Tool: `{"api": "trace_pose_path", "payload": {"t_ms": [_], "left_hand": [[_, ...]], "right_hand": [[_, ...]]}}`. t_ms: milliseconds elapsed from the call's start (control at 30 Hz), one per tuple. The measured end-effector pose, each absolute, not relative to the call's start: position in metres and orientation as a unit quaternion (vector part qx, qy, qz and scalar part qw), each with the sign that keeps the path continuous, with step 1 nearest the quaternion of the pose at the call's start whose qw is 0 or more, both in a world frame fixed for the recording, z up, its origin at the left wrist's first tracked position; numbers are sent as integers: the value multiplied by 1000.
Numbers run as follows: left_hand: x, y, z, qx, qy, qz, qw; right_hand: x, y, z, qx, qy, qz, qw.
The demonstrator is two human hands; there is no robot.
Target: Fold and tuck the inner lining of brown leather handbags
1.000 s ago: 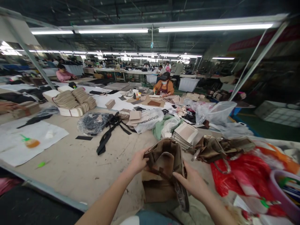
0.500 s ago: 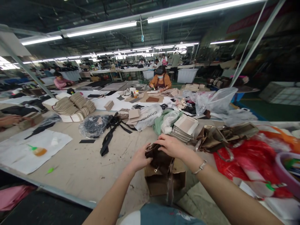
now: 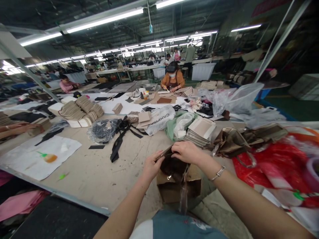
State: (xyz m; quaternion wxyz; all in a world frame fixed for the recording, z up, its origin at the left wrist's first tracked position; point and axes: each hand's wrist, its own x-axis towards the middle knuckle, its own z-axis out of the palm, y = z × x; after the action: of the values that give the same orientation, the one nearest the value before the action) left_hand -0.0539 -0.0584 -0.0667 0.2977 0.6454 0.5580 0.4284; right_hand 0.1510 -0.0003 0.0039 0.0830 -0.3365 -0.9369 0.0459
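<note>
A dark brown bag (image 3: 175, 167) with a small metal clasp rests over a cardboard box (image 3: 171, 192) in front of me. My left hand (image 3: 153, 164) pinches the left end of the bag's upper edge between thumb and fingers. On the far side of the same edge, my right hand (image 3: 185, 152) is closed with bent fingers; a bracelet circles that wrist. Part of the bag's rim is hidden behind the fingers. Just beyond the right hand stands a stack of beige panels (image 3: 199, 132), and more brown bags (image 3: 231, 141) lie to its right.
Black straps (image 3: 118, 142) and a plastic-wrapped black bundle (image 3: 103, 129) lie to the left. A glue bottle (image 3: 48, 157) rests on white paper. Red plastic (image 3: 271, 166) spreads at the right. Across the table sits a co-worker (image 3: 171, 79); another person's hands (image 3: 22, 127) show at far left.
The view has shifted, so the table things sit slightly further right. Both hands still grip the bag's edge, and its rim looks straighter and flatter between them.
</note>
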Motion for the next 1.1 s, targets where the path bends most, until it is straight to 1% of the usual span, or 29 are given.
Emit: {"api": "trace_pose_path", "payload": {"t_ms": [367,800,1000,1100], "left_hand": [[-45,-56,-60,665,576,400,256],[-38,-57,-63,644,585,429,243],[-38,-55,-67,655,597,405,223],[-40,-53,-69,656,604,397,214]], "right_hand": [[158,4,3,-426,-900,14,93],[146,3,6,-440,-893,-2,97],[147,3,4,-454,-886,3,95],[151,4,3,-435,-894,13,103]]}}
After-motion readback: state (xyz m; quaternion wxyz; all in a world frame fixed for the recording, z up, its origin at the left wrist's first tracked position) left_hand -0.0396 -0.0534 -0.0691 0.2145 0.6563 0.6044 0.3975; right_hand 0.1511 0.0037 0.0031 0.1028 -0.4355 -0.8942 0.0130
